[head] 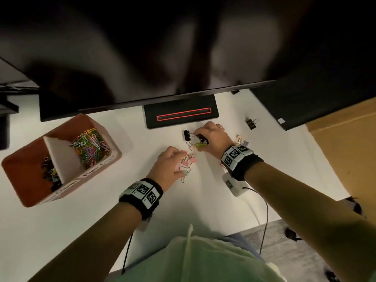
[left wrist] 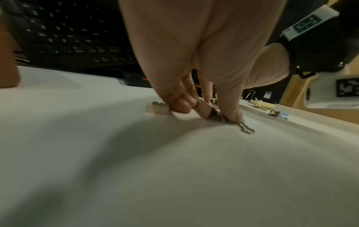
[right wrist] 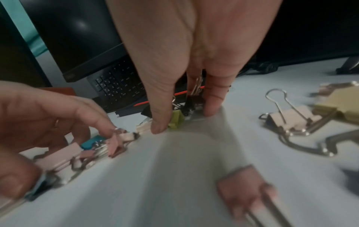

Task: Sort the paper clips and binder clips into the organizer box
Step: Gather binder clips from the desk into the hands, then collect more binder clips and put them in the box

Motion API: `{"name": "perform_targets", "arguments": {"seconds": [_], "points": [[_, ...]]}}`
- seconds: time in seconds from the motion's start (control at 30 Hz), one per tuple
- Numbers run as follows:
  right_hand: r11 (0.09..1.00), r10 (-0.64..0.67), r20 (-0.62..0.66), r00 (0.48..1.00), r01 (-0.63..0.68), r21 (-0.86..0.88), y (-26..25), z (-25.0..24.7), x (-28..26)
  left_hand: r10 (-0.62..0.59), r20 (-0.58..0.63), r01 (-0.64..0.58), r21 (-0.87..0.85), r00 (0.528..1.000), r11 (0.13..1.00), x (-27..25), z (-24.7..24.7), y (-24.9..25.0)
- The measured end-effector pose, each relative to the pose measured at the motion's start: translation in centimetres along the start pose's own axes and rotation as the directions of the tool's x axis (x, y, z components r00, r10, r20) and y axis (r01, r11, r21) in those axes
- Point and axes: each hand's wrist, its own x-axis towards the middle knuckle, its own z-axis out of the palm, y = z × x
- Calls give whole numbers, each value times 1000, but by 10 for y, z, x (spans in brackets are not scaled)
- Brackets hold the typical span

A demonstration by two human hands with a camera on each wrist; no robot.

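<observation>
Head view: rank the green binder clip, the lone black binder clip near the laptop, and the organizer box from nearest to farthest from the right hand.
1. Green binder clip: right under the right hand, at its fingertips.
2. Lone black binder clip: up and to the hand's right, by the laptop.
3. Organizer box: far across the desk on the left.

On the white desk (head: 61, 231), both hands gather binder clips: the left hand (head: 166, 165) over pink ones (head: 186, 164), the right hand (head: 213, 137) gripping a green clip (head: 200, 145). The organizer box (head: 24, 180) sits well left, holding coloured paper clips (head: 89, 147).
</observation>
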Motion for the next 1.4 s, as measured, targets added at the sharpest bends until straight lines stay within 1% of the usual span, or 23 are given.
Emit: {"name": "perform_targets", "arguments": {"seconds": [0.1, 0.23, 0.33, 0.43, 0.5, 0.57, 0.7, 0.8, 0.93, 1.07, 1.2, 1.3, 1.4], "points": [[999, -18, 33, 999, 17, 33, 2, -3, 3, -12, -35, 9, -79, 999, 997, 3, -4, -3], [998, -42, 85, 995, 37, 56, 3, -5, 5, -34, -44, 29, -99, 998, 995, 7, -8, -1], [995, -71, 117, 991, 63, 76, 1, -4, 5, -58, -29, 55, -117, 998, 992, 10, -9, 0], [990, -110, 132, 985, 97, 102, 0, -3, 4, -55, -1, 54, -170, 999, 984, 11, -9, -3], [985, -144, 134, 980, 130, 114, 0, -2, 3, -48, 20, 51, -171, 999, 984, 11, -10, -3], [981, -171, 129, 977, 156, 116, 0, 0, 2, -53, 37, 58, -160, 998, 985, 12, -11, -3], [972, -207, 117, 971, 191, 137, 1, 1, -1, -67, 46, 75, -207, 997, 976, 10, -11, -3], [965, -218, 84, 972, 201, 171, 4, 1, -4, -56, 17, 58, -107, 998, 993, 8, -12, -3], [964, -198, 55, 979, 185, 189, 5, 2, -8, -81, 32, 83, -70, 996, 994, 6, -12, -3], [964, -175, 48, 983, 161, 214, 4, 1, -11, -67, 70, 70, -35, 995, 997, 6, -12, -5], [968, -176, 32, 984, 168, 185, 4, 2, -14, -51, 84, 52, -4, 995, 999, 7, -11, -6], [966, -195, 13, 981, 190, 175, 2, 4, -17, -19, 87, 21, -25, 996, 999, 6, -12, -10], [961, -218, -9, 976, 216, 172, -3, 2, -19, -14, 65, 19, -82, 998, 996, 4, -17, -13]]}}
